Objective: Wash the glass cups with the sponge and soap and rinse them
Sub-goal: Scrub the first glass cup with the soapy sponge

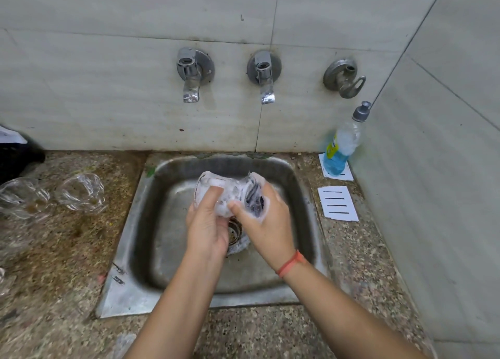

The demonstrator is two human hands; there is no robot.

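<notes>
Over the steel sink (pixel 305 196) I hold a soapy glass cup (pixel 216 188), tilted on its side. My left hand (pixel 207 223) grips it from below, thumb on its wall. My right hand (pixel 266 223) presses a dark, foam-covered sponge (pixel 254 199) against the cup's right end. Two more glass cups (pixel 81 192) (pixel 23 196) stand on the counter to the left. A bottle of blue liquid soap (pixel 342 142) stands at the back right.
Two chrome taps (pixel 190 74) (pixel 265 76) and a third valve (pixel 345 78) stick out of the tiled wall above the sink; no water runs. Two white slotted soap trays (pixel 338 203) (pixel 347 173) lie right of the sink. A dark object (pixel 19 155) sits far left.
</notes>
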